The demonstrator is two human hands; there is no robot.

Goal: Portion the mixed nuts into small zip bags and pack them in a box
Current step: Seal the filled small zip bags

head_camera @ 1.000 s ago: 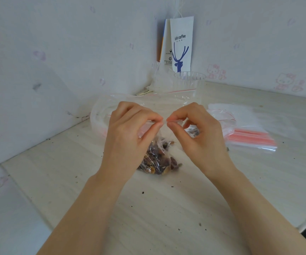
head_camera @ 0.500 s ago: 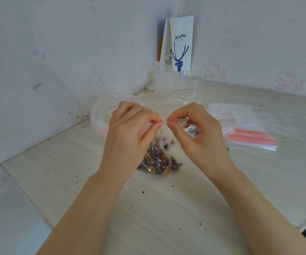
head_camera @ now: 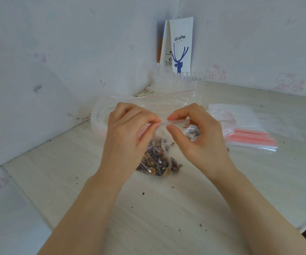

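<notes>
Clear plastic: pinched a bag by its top strip with both hands. Gripped the strip's left end between thumb and forefinger of the left hand, with the other fingers curled in above. Took the strip just beside that with the right hand, forefinger on top and thumb close under it, the tips almost together on the plastic and the remaining fingers loosely curled behind. Held the bag upright between the two wrists, its bottom resting on the pale table and its left side hidden behind the left hand. Filled the lower half with brown and orange nuts; could not tell whether the strip was sealed. Lay just behind the right hand, a second bag with a red strip, a few nuts visible through the curl of the fingers. Sat to the right of that, a flat stack of empty red-striped bags. Spread behind both hands, a big bag, and beyond it a clear cup in front of a white paper bag against the wall. Dotted the table near the forearms, dark crumbs.
</notes>
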